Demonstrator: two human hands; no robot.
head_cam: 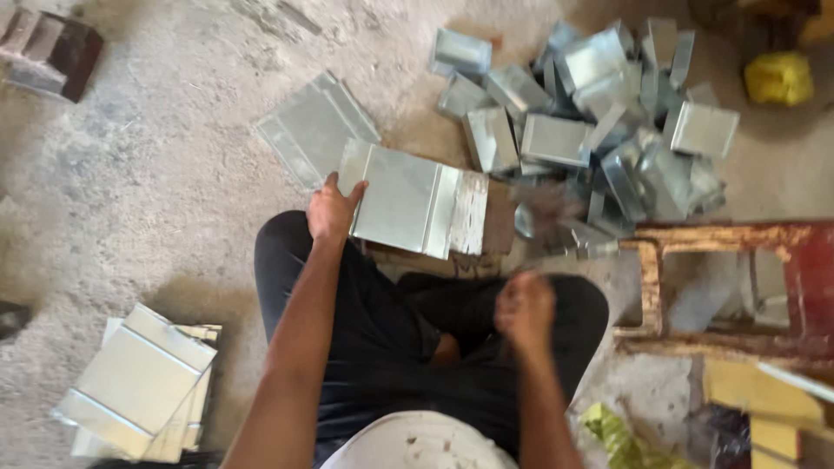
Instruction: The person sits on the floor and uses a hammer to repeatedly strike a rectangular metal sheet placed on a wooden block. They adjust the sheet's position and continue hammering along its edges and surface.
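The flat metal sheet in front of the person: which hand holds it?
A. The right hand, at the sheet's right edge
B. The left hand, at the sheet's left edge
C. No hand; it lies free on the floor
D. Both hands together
B: the left hand grips the left edge of the flat metal sheet, while the right hand, blurred, is closed in a fist apart from it, above the lap.

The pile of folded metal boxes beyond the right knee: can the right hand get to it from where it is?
Probably yes: the right hand is raised over the knee, blurred, and nothing stands between it and the pile.
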